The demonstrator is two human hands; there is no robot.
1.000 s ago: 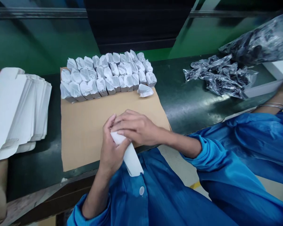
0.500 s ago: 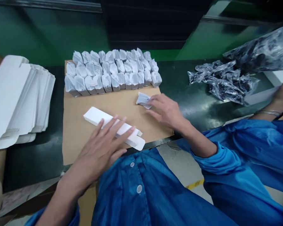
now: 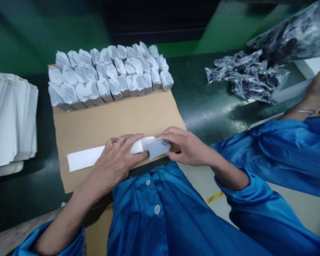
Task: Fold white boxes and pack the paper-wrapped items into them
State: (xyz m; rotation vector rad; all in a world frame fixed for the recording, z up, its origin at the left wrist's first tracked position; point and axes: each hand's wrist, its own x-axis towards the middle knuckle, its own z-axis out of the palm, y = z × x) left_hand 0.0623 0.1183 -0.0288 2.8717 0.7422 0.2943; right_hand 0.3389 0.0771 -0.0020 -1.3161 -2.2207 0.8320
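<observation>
A long white carton (image 3: 85, 158) lies on a brown cardboard sheet (image 3: 128, 115), near its front edge. My left hand (image 3: 120, 153) is closed around the carton, fingers over the far side and thumb at the near side. At the carton's right end my right hand (image 3: 185, 146) grips a small wrapped packet (image 3: 159, 148) in pale translucent film with a dark mark on it. The packet is right at the carton's open end; whether part of it is inside I cannot tell.
Rows of wrapped packets (image 3: 104, 76) stand along the sheet's back. Flat white cartons (image 3: 13, 117) are stacked at the left. Clear bags with black parts (image 3: 252, 76) lie at the right, below a larger bag (image 3: 296, 37). A co-worker's hand (image 3: 318, 87) is at the far right.
My right hand has picked up the packet from the sheet and brought it to the carton's end. My left hand has closed on the carton, which is turned more level.
</observation>
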